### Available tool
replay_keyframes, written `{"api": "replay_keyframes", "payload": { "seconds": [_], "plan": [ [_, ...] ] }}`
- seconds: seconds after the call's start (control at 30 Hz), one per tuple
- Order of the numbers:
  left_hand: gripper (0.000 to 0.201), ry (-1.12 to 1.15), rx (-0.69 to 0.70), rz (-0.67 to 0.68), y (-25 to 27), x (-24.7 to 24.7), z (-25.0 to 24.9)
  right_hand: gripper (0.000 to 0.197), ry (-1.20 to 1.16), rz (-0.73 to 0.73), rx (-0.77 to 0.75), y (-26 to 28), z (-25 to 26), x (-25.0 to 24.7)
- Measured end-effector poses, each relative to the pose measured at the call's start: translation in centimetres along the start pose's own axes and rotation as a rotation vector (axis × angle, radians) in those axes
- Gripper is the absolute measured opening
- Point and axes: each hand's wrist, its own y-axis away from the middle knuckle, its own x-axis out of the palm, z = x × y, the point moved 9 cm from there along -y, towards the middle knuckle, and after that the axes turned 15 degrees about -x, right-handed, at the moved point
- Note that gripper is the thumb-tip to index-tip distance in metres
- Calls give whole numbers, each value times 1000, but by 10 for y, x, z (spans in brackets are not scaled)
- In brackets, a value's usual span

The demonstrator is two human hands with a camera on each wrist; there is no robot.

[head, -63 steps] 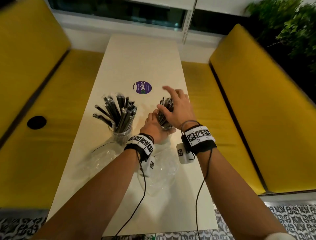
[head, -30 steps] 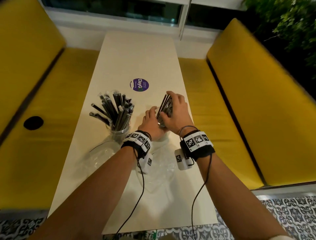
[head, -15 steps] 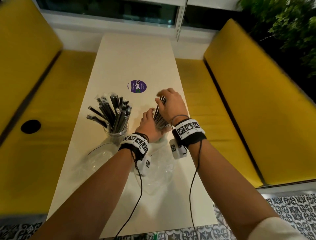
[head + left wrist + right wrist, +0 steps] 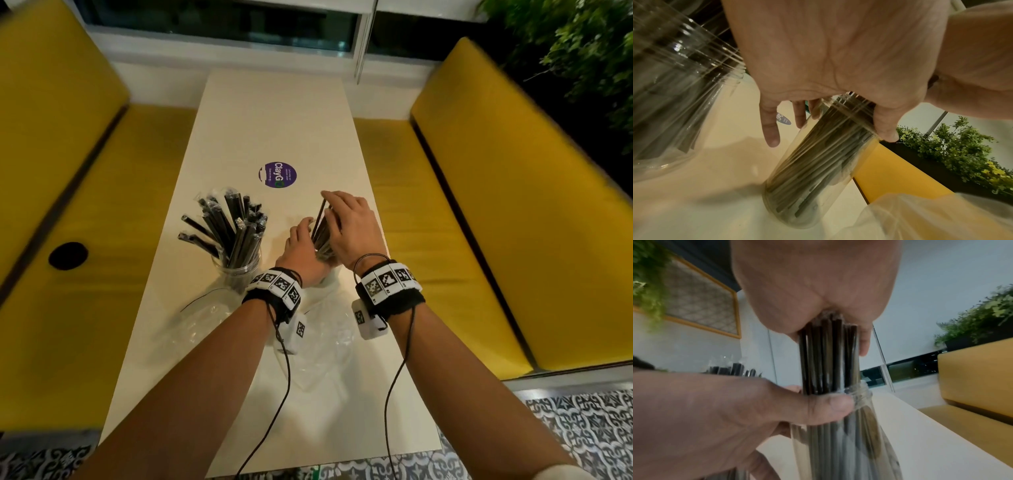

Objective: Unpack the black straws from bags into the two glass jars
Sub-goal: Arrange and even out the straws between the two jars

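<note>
Our left hand (image 4: pixel 301 255) wraps the neck of the right glass jar (image 4: pixel 818 162), thumb (image 4: pixel 830 408) pressed on its rim, steadying it on the pale surface (image 4: pixel 274 113). Our right hand (image 4: pixel 349 229) closes round the tops of a bundle of black straws (image 4: pixel 828 356) standing in that jar. The left jar (image 4: pixel 236 274), just beside it, holds wrapped straws (image 4: pixel 233 222). Clear bags (image 4: pixel 325 342) lie crumpled under our wrists.
</note>
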Motion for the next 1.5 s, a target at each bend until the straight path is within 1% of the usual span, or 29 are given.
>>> {"api": "replay_keyframes", "payload": {
  "seconds": [0.1,0.17,0.27,0.33,0.4,0.47,0.5,0.57,0.7,0.8,0.87,0.97,1.03,1.17,1.23,1.4,1.5],
  "plan": [
    [115,30,-8,6,-1,0,1,27,-30,-89,55,1,-8,-10],
    [116,36,-6,5,-2,1,2,20,-82,-119,91,1,-10,-13],
    [118,22,-2,9,-2,2,2,21,-90,-92,54,1,-2,-9],
    [117,21,-6,13,-3,2,2,12,-88,-75,39,-2,0,-5],
    [116,28,-12,15,-2,2,1,7,-127,-94,63,-3,-3,-7],
    [116,29,-16,17,-1,2,1,13,-202,-158,95,-2,-10,-10],
    [116,28,-17,17,-1,2,2,15,-208,-198,86,-1,-12,-11],
    [117,29,-15,12,-1,1,2,18,-135,-218,55,0,-10,-8],
    [116,12,-10,17,1,0,0,39,118,-67,63,3,-6,2],
    [112,4,-5,20,3,-1,-1,56,130,23,21,6,-6,5],
    [113,3,-6,24,4,-2,-1,63,93,36,16,8,-9,3],
    [118,-2,-18,31,5,-2,-4,70,71,-9,10,10,-9,-8],
    [121,-21,-26,17,6,-3,-7,69,66,-38,-8,12,-6,-14],
    [125,4,-56,-5,9,-4,-5,52,59,-132,-44,21,3,-22],
    [124,22,-64,-9,11,-5,-5,50,59,-151,-49,24,6,-22],
    [112,41,-56,-16,14,-6,0,57,166,-26,-117,22,19,-2],
    [116,63,-58,-20,16,-8,3,53,177,-15,-68,6,16,-6]
  ]
}}
